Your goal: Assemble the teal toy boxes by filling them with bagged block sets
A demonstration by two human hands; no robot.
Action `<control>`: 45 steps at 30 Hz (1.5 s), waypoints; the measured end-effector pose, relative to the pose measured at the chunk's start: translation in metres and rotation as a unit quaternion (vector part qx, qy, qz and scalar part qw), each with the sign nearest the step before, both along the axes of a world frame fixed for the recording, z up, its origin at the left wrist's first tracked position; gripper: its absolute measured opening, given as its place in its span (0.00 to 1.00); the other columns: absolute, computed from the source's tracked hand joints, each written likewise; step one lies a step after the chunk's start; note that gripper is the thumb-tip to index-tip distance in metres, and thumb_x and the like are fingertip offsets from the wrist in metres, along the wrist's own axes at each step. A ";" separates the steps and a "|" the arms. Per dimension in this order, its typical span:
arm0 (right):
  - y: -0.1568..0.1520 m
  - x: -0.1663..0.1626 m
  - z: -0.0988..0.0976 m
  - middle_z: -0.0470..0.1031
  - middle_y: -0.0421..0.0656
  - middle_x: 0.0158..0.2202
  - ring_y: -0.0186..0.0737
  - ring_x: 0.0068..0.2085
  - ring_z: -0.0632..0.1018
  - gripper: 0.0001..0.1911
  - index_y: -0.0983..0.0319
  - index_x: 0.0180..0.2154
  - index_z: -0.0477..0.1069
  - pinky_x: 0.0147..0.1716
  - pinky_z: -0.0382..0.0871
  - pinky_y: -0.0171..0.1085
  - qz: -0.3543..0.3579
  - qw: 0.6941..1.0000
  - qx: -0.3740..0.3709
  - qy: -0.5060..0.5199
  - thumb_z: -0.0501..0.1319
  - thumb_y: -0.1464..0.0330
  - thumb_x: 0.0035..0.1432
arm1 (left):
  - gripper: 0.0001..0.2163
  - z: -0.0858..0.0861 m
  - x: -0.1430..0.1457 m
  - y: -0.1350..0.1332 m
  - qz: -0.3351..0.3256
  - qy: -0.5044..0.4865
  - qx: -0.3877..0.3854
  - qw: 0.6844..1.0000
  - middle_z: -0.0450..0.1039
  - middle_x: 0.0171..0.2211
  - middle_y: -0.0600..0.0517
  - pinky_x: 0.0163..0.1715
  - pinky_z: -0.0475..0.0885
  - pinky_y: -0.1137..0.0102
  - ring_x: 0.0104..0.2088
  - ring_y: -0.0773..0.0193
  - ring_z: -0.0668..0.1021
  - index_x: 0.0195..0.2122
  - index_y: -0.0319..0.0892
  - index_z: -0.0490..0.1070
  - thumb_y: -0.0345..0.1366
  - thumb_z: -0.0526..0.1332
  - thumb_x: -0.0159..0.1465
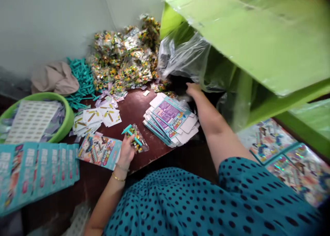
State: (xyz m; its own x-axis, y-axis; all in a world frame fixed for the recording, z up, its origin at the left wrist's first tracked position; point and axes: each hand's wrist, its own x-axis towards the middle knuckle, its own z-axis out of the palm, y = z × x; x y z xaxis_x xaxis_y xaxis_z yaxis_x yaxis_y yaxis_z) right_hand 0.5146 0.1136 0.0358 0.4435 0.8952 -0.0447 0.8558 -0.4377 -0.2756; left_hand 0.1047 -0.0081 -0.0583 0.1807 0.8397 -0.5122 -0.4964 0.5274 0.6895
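Fingers of our left hand [127, 149] wrap a teal T-shaped plastic stick [136, 140] together with a clear bag of small coloured pieces [139, 133], on or just above the dark red table [134, 105], near its front edge. Both share one grip and the bag looks slick, so we judge that the stick could slide free if our fingers loosen. Our right hand [193, 89] reaches beyond the fanned stack of flat printed cartons [170, 119], near the crumpled clear plastic liner [185, 55]; its fingertips are lost in shadow, so we cannot tell whether it grasps anything. A snag on that loose film could drag it against the heap of bagged pieces [123, 60]. Our right forearm runs close to the cartons, and a hasty pull might sweep them off the table. Our left wrist could nudge the turquoise printed box [99, 150] askew.
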 end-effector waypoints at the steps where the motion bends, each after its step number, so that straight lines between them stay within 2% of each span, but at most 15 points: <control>1: -0.002 -0.005 0.000 0.72 0.62 0.58 0.52 0.58 0.76 0.20 0.72 0.59 0.69 0.58 0.69 0.52 0.012 1.000 0.014 0.011 0.59 0.68 0.71 | 0.19 -0.003 0.001 0.000 0.013 -0.002 0.000 1.000 0.82 0.40 0.52 0.38 0.76 0.69 0.34 0.64 0.83 0.47 0.44 0.73 0.34 0.72 0.55; 5: -0.036 -0.075 -0.011 0.77 0.53 0.56 0.47 0.55 0.78 0.19 0.65 0.58 0.73 0.54 0.72 0.44 0.178 0.976 0.033 0.120 0.58 0.64 0.71 | 0.19 -0.012 0.006 0.001 0.054 -0.007 0.002 0.999 0.81 0.37 0.53 0.38 0.75 0.69 0.32 0.64 0.81 0.47 0.44 0.71 0.32 0.71 0.55; 8: -0.073 -0.150 -0.034 0.82 0.42 0.39 0.39 0.39 0.80 0.19 0.62 0.43 0.80 0.39 0.75 0.36 0.364 0.857 -0.095 0.353 0.62 0.54 0.65 | 0.16 -0.012 0.008 0.001 0.064 -0.015 0.020 0.998 0.79 0.34 0.54 0.39 0.74 0.69 0.33 0.64 0.80 0.46 0.43 0.70 0.29 0.67 0.57; 10: -0.089 -0.190 -0.050 0.79 0.40 0.30 0.36 0.31 0.77 0.22 0.63 0.34 0.79 0.31 0.72 0.35 0.398 0.770 -0.181 0.465 0.68 0.49 0.55 | 0.14 -0.009 0.006 -0.004 0.055 -0.041 0.037 0.997 0.79 0.33 0.53 0.42 0.74 0.68 0.36 0.62 0.81 0.46 0.41 0.71 0.29 0.65 0.58; 12: -0.095 -0.215 -0.060 0.76 0.38 0.25 0.34 0.27 0.74 0.24 0.63 0.29 0.76 0.27 0.68 0.33 0.377 0.754 -0.214 0.493 0.72 0.47 0.48 | 0.12 -0.004 0.002 -0.012 0.043 -0.078 0.048 0.995 0.80 0.35 0.50 0.47 0.75 0.64 0.43 0.56 0.82 0.45 0.39 0.73 0.35 0.64 0.61; 15: -0.097 -0.229 -0.066 0.76 0.39 0.26 0.35 0.28 0.74 0.25 0.63 0.27 0.76 0.29 0.67 0.34 0.376 0.783 -0.185 0.460 0.73 0.48 0.45 | 0.17 0.001 -0.008 -0.027 0.030 -0.103 0.055 0.993 0.82 0.40 0.45 0.53 0.75 0.58 0.51 0.47 0.81 0.43 0.39 0.75 0.47 0.66 0.61; 20: -0.134 -0.250 -0.084 0.81 0.48 0.45 0.49 0.47 0.78 0.32 0.61 0.45 0.74 0.45 0.74 0.43 0.248 0.854 0.077 0.451 0.77 0.52 0.41 | 0.16 -0.007 -0.017 -0.036 0.074 -0.008 0.105 0.992 0.81 0.37 0.52 0.54 0.74 0.60 0.46 0.54 0.83 0.40 0.42 0.75 0.37 0.75 0.52; 22: -0.157 -0.270 -0.098 0.78 0.49 0.52 0.51 0.54 0.77 0.35 0.59 0.50 0.72 0.49 0.75 0.46 0.158 0.793 0.117 0.576 0.74 0.49 0.45 | 0.18 -0.011 -0.012 -0.037 0.112 0.030 0.133 0.984 0.81 0.39 0.51 0.55 0.74 0.59 0.45 0.55 0.83 0.44 0.43 0.76 0.39 0.74 0.53; 24: -0.177 -0.288 -0.111 0.80 0.46 0.50 0.49 0.52 0.79 0.32 0.57 0.49 0.72 0.47 0.78 0.46 0.086 0.694 0.073 0.712 0.71 0.46 0.49 | 0.21 -0.012 -0.004 -0.041 0.126 0.116 0.173 0.970 0.81 0.44 0.48 0.56 0.73 0.57 0.47 0.53 0.82 0.49 0.43 0.75 0.43 0.72 0.57; 27: -0.193 -0.293 -0.119 0.82 0.41 0.45 0.46 0.47 0.82 0.30 0.56 0.46 0.73 0.46 0.79 0.45 0.007 0.621 0.061 0.782 0.74 0.50 0.44 | 0.28 -0.007 -0.003 -0.055 0.060 0.320 0.279 0.903 0.75 0.57 0.40 0.62 0.69 0.53 0.58 0.47 0.78 0.60 0.42 0.70 0.48 0.70 0.61; 32: -0.186 -0.232 -0.116 0.82 0.41 0.46 0.44 0.43 0.83 0.30 0.57 0.48 0.76 0.38 0.80 0.41 0.031 0.684 0.079 0.724 0.77 0.55 0.43 | 0.42 -0.002 -0.063 -0.084 -0.156 0.662 0.370 0.633 0.47 0.76 0.39 0.72 0.42 0.42 0.76 0.39 0.48 0.73 0.45 0.56 0.38 0.72 0.59; 35: -0.180 -0.202 -0.111 0.83 0.42 0.44 0.44 0.40 0.83 0.30 0.58 0.46 0.78 0.35 0.80 0.39 0.054 0.709 0.060 0.700 0.78 0.56 0.41 | 0.32 -0.011 -0.117 -0.088 -0.159 0.745 0.338 0.553 0.58 0.72 0.38 0.72 0.45 0.42 0.74 0.39 0.56 0.68 0.42 0.65 0.29 0.66 0.62; 39: -0.179 -0.222 -0.093 0.83 0.43 0.44 0.44 0.40 0.83 0.28 0.59 0.45 0.79 0.34 0.82 0.40 0.129 0.649 -0.031 0.749 0.79 0.58 0.42 | 0.12 -0.010 -0.153 -0.075 -0.042 0.677 0.395 0.619 0.80 0.53 0.42 0.63 0.66 0.51 0.58 0.48 0.78 0.49 0.42 0.81 0.38 0.62 0.68; 42: -0.176 -0.268 -0.084 0.84 0.44 0.41 0.44 0.38 0.83 0.27 0.60 0.44 0.79 0.32 0.83 0.41 0.205 0.576 -0.118 0.783 0.79 0.58 0.42 | 0.18 0.007 -0.146 -0.068 0.133 0.596 0.392 0.688 0.82 0.44 0.43 0.54 0.74 0.57 0.47 0.52 0.82 0.44 0.41 0.81 0.49 0.59 0.71; 45: -0.165 -0.303 -0.087 0.83 0.44 0.35 0.40 0.31 0.81 0.25 0.63 0.39 0.78 0.25 0.80 0.38 0.206 0.581 -0.130 0.777 0.79 0.59 0.39 | 0.23 0.022 -0.128 -0.067 0.220 0.545 0.345 0.732 0.82 0.43 0.42 0.48 0.75 0.61 0.44 0.54 0.82 0.47 0.39 0.79 0.54 0.56 0.71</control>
State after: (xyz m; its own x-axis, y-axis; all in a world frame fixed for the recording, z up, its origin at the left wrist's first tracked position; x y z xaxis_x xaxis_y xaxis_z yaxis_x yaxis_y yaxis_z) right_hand 0.2120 -0.0512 -0.0507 -0.5622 0.7841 -0.2631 -0.2897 -0.4847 -0.8253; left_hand -0.0231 -0.0756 -0.0367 -0.3850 0.8206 0.4223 0.5299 -0.1780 0.8292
